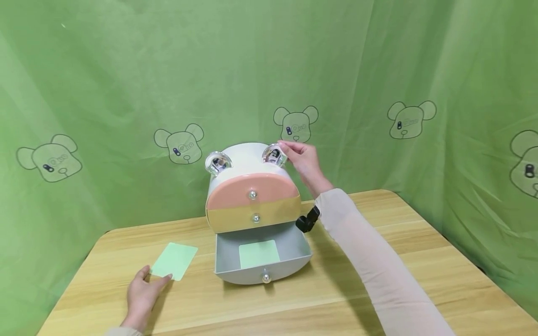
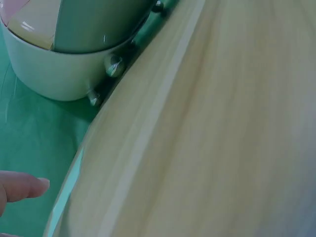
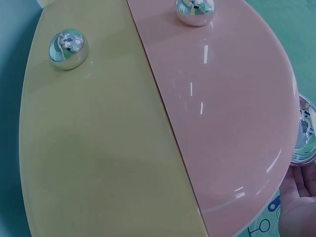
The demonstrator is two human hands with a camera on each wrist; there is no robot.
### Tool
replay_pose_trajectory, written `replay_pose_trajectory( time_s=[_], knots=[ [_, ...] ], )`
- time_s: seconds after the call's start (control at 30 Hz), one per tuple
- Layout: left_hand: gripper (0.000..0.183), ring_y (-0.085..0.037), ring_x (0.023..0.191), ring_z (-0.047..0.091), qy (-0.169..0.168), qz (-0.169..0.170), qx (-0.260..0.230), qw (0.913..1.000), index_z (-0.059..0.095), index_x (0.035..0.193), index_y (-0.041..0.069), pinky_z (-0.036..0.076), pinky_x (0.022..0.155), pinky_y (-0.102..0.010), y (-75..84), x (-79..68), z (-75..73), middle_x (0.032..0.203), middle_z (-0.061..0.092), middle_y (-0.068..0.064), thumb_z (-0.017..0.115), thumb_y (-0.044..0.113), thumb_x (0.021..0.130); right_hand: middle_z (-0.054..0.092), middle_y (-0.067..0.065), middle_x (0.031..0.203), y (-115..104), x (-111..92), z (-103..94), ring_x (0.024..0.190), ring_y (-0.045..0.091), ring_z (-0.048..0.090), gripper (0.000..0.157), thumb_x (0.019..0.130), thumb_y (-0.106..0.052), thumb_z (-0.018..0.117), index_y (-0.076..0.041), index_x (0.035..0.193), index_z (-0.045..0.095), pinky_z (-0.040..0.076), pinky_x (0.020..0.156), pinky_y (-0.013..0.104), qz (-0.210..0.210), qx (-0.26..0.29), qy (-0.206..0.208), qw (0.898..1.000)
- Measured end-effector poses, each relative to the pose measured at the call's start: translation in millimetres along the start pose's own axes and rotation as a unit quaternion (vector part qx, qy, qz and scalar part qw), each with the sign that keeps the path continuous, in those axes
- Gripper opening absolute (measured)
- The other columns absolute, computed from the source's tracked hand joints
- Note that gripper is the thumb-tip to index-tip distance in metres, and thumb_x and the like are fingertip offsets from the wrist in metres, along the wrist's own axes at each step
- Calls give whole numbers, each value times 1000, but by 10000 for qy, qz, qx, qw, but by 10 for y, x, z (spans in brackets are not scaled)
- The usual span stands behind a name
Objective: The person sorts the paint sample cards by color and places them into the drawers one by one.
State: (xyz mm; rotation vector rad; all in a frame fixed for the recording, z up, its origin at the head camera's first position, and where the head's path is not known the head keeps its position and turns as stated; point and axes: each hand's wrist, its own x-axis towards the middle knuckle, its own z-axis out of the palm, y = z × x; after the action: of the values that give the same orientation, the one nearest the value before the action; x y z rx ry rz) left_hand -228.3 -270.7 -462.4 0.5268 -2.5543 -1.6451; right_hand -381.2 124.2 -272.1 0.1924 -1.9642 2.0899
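Observation:
A small desktop drawer box [image 1: 248, 156] has a white shell, a pink drawer front [image 1: 231, 191], a yellow one [image 1: 229, 219] and a grey bottom drawer [image 1: 290, 268] pulled out. Inside the grey drawer lies a light green card [image 1: 258, 253]. My right hand [image 1: 306, 161] grips the shiny round ear [image 1: 275, 155] at the box's upper right, its fingers partly hidden behind it in the right wrist view. A second light green card [image 1: 174, 260] lies on the table left of the box. At that card's near edge, my left hand [image 1: 143, 294] rests with thumb and finger spread apart.
The box stands on a wooden table [image 1: 290, 312] near its back edge. Another shiny ear [image 1: 218, 163] sits at its upper left. Shiny round knobs, such as the grey drawer's knob [image 1: 266, 278], stick out in front. A green curtain [image 1: 235, 70] with bear outlines hangs behind.

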Motion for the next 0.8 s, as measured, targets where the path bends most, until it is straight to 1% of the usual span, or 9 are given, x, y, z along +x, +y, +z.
replay_pose_trajectory(
  time_s=[0.17,0.3,0.43,0.53,0.67,0.8],
  knots=[
    [104,-53,136,6,129,-7,107,9999,5,145,-9,12,112,-61,7,-26,41,149,7,-36,76,26,78,68,8,112,7,1,8,87,9,64,30,87,-20,68,-8,113,66,54,82,21,0,-23,-8,10000],
    [106,-54,135,7,183,53,336,9993,6,145,-10,14,111,-63,-14,-28,56,147,10,-38,78,27,76,68,8,113,15,10,6,86,8,64,30,87,-20,67,-7,114,66,54,83,21,-11,-45,33,10000],
    [108,-54,131,11,237,227,742,9967,8,144,-12,18,110,-63,-45,-21,91,144,18,-39,79,31,74,67,9,113,17,12,5,84,7,64,31,87,-20,67,-6,115,65,54,85,23,-63,-31,17,10000],
    [108,-54,129,11,339,374,970,9940,10,142,-15,17,109,-64,-61,-13,124,143,20,-39,80,30,73,67,9,113,15,10,10,84,7,64,30,87,-19,67,-5,114,66,54,85,24,-84,21,3,10000],
    [106,-55,130,9,463,506,1191,9905,11,141,-18,15,109,-63,-68,-4,157,142,19,-40,80,25,72,68,8,113,14,12,12,89,11,64,29,87,-19,67,-7,113,66,54,86,24,-25,42,21,10000],
    [106,-55,129,11,541,592,1382,9872,13,140,-19,16,109,-62,-67,3,178,141,19,-41,80,26,71,67,8,114,13,14,10,96,15,64,30,87,-20,68,-7,114,66,52,91,28,16,22,46,10000]
  ],
)
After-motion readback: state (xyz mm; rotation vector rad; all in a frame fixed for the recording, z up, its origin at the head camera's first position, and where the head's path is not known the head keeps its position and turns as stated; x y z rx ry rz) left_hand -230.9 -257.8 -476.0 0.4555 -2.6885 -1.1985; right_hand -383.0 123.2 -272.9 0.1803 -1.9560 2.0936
